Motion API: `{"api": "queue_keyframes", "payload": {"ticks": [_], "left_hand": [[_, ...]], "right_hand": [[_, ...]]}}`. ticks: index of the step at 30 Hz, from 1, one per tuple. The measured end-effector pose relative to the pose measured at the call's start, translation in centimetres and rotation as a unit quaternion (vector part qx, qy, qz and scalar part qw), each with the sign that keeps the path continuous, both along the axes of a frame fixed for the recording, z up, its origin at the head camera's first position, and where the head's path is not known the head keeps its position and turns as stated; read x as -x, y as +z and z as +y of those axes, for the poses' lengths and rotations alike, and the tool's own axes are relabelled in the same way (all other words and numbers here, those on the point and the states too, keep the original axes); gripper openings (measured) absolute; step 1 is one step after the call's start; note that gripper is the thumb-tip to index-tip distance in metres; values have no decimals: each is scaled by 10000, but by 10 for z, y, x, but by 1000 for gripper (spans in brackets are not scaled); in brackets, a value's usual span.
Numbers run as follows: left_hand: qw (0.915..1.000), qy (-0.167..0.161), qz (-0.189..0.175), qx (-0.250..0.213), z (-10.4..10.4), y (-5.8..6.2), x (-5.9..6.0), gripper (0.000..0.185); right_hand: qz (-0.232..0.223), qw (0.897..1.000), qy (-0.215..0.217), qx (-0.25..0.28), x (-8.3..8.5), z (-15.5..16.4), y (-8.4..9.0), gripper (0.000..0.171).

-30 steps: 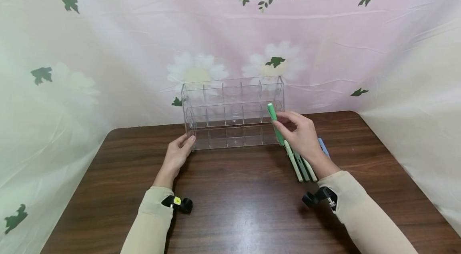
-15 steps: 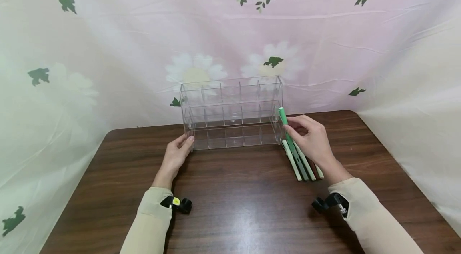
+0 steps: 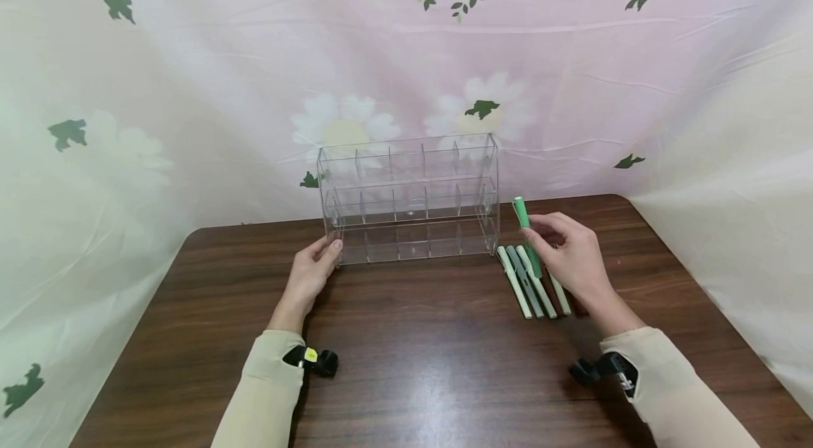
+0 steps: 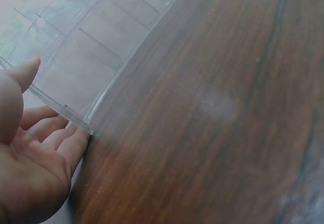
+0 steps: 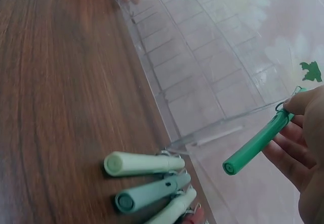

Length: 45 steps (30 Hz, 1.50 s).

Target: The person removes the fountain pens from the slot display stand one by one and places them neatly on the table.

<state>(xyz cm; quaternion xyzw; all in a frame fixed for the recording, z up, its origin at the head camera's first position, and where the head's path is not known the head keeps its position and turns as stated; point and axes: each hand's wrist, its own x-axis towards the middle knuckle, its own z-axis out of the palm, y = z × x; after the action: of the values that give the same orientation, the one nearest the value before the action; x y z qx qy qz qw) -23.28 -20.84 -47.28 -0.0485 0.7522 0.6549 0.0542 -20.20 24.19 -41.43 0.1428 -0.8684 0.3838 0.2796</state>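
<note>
A clear acrylic organizer (image 3: 409, 197) with three stepped rows of compartments stands at the back of the brown wooden table (image 3: 406, 349). My left hand (image 3: 314, 268) rests with straight fingers against its lower left corner (image 4: 76, 120). My right hand (image 3: 568, 257) pinches a bright green pen (image 3: 526, 229) and holds it tilted just right of the organizer, above several pale green pens (image 3: 527, 282) lying side by side on the table. In the right wrist view the green pen (image 5: 258, 142) hangs over those pens (image 5: 147, 181), with the organizer (image 5: 202, 67) behind.
A floral pink and green cloth (image 3: 406, 46) hangs behind and to both sides of the table. A dark red pen (image 3: 551, 298) lies among the pale ones. Black wrist camera mounts (image 3: 317, 360) sit on both sleeves.
My right hand has carried the green pen rightward, from in front of the organizer's right end to a spot beside it above the lying pens. My left hand has stayed put.
</note>
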Motion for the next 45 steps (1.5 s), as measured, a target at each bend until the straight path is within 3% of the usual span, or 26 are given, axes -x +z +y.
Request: {"api": "queue_keyframes", "payload": {"ticks": [22,45], "left_hand": [[9999,-70,60,85,-1,1,-2,73],[9998,-65,51,170,-1,1,-2,75]], "right_hand": [[-553,9956,-734,-175,-21,44,-14,22],[-1300,9800,-1256,-834,-28,81,-31,29]]}}
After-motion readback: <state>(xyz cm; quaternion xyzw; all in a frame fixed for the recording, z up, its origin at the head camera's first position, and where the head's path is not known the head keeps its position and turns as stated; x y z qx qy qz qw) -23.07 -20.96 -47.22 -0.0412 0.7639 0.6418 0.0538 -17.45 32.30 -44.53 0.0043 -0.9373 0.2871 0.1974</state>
